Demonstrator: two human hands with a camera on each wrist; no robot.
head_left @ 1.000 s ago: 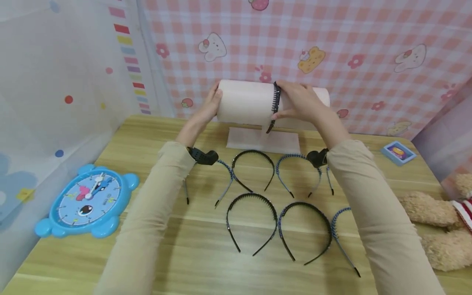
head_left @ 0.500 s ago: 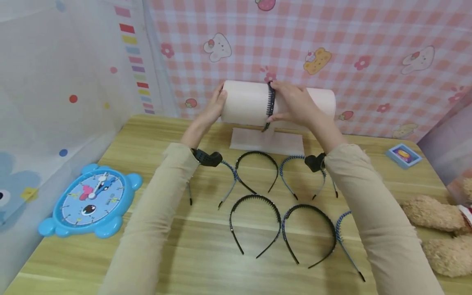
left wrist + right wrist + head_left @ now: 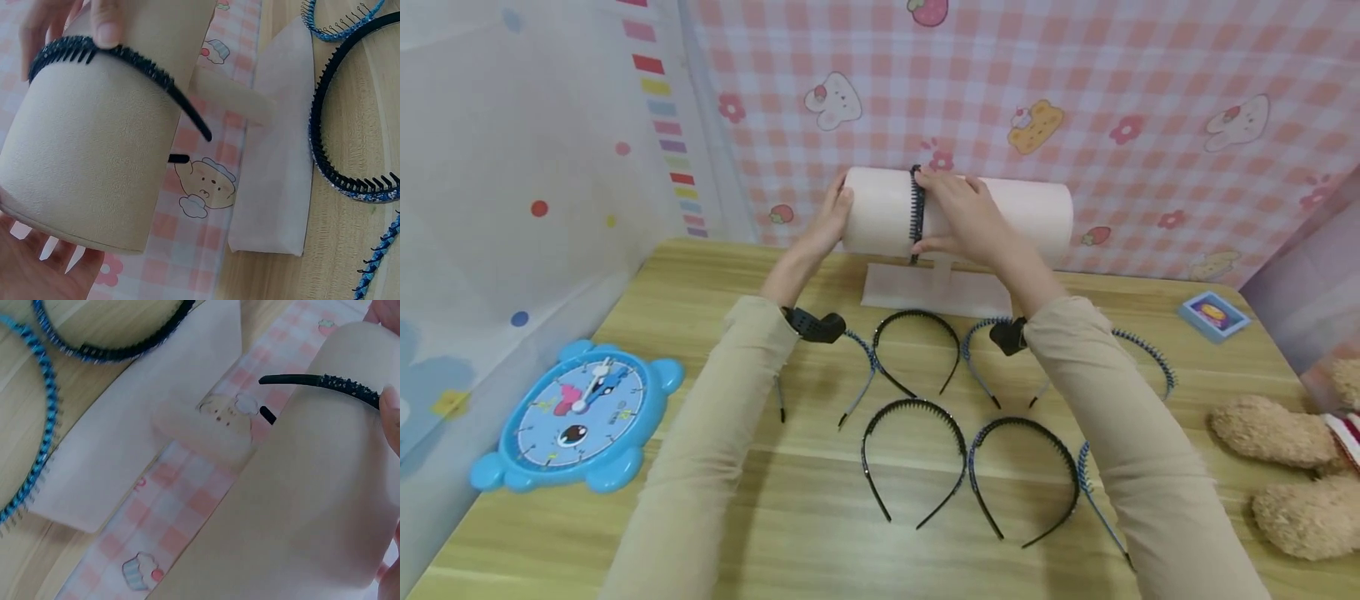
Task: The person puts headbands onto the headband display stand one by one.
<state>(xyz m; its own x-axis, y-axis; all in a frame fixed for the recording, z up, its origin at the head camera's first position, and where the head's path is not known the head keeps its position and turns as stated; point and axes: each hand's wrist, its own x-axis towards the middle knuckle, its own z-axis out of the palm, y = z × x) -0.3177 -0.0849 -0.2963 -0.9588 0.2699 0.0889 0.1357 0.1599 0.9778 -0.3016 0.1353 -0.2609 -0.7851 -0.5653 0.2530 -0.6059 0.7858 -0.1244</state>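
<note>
A pale pink cylindrical headband stand lies horizontally on its post above a flat base. Around its left half sits a black, toothed headband with sparkly beads; both its tips poke out below the roll in the right wrist view. My right hand holds that headband, thumb at the front and fingers over the top. At the roll's left end, my left hand grips the rim, thumb in front; in the left wrist view its fingers curve under the edge.
Black and blue headbands, including a black one, lie in two rows on the wooden table. A blue clock stands left. A small blue box and a teddy bear are right. A checked cloth hangs behind.
My right hand has slid the black headband leftward along the roll, from near its middle toward the left end. My left hand stays at the roll's left end.
</note>
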